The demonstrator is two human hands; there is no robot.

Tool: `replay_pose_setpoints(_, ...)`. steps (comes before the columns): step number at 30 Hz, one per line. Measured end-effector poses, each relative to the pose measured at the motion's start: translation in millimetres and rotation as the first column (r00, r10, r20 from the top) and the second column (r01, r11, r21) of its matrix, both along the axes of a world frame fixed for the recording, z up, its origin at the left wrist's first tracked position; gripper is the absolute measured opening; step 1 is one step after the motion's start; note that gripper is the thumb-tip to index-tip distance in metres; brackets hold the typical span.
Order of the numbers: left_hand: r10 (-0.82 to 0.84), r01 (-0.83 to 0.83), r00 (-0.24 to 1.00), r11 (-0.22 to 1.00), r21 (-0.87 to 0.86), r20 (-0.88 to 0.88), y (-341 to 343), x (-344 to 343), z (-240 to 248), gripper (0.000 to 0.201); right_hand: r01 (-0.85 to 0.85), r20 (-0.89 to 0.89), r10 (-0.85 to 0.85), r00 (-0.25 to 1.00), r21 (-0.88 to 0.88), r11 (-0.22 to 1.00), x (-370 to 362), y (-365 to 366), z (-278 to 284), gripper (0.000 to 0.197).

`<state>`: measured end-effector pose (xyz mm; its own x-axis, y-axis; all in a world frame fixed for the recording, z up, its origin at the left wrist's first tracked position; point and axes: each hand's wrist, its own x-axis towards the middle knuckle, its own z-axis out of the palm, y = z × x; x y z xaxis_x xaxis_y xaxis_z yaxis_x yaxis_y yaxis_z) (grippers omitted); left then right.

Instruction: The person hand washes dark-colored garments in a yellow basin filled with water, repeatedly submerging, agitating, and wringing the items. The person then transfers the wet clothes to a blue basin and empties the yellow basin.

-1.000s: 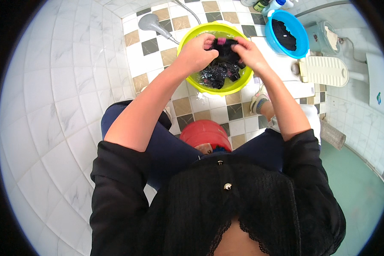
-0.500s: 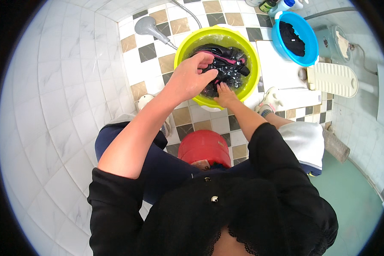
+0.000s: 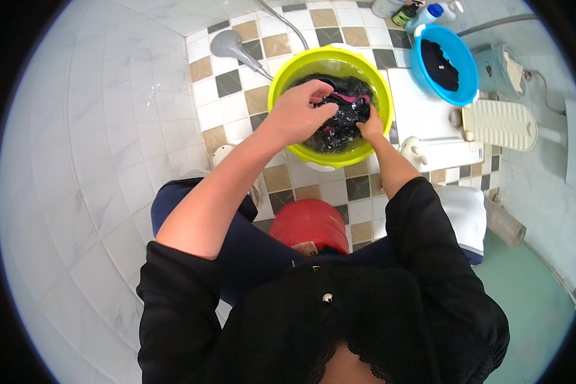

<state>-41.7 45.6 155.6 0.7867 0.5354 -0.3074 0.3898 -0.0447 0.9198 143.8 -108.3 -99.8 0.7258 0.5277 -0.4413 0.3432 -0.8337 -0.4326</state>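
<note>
A yellow-green basin [image 3: 276, 96] holds water and soaked black clothing [image 3: 349, 118] with a pink strip along it. My left hand [image 3: 299, 114] hangs over the left part of the basin, fingers curved and thumb apart. Nothing shows between that thumb and the fingers. At the basin's right side my right hand [image 3: 371, 126] has its thumb and fingers about the edge of the black clothing; its fingertips are partly hidden by the cloth.
A grey shower head [image 3: 227, 45] with a hose lies on checkered tiles beyond the basin. To the right stand a blue basin [image 3: 472, 70] with dark clothes, several bottles [image 3: 422, 16] and a cream ridged board [image 3: 502, 123]. A red bucket or stool [image 3: 308, 221] sits between my legs.
My right hand has moved right and away from me, from the basin's near part to its right side, and now grips the clothing. The clothing has shifted; my left hand keeps its curved pose.
</note>
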Motion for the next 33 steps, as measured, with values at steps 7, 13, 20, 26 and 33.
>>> replay_pose_setpoints(7,-0.019,0.02,1.0,0.998,0.056,-0.007,2,-3,-3,0.037,0.238,-0.408,-0.067,0.91,0.384,0.892,25,34,41,0.006)
replay_pose_setpoints(13,-0.049,0.043,0.997,0.995,0.095,0.062,0,3,8,0.036,0.228,-0.456,-0.06,0.888,0.322,0.919,43,28,79,0.008)
replay_pose_setpoints(20,-0.07,0.063,0.997,0.985,0.162,0.038,-4,-2,2,0.039,0.482,-0.668,-0.279,0.69,0.137,0.865,16,-6,34,0.024)
replay_pose_setpoints(26,-0.098,0.1,0.995,0.985,0.14,-0.024,-6,-6,-1,0.039,0.657,-0.75,-0.369,0.549,0.114,0.745,1,8,34,0.032)
replay_pose_setpoints(33,-0.123,0.126,0.991,0.988,0.085,-0.046,2,4,1,0.038,0.821,-0.87,-0.398,0.29,0.012,0.571,28,21,23,0.027)
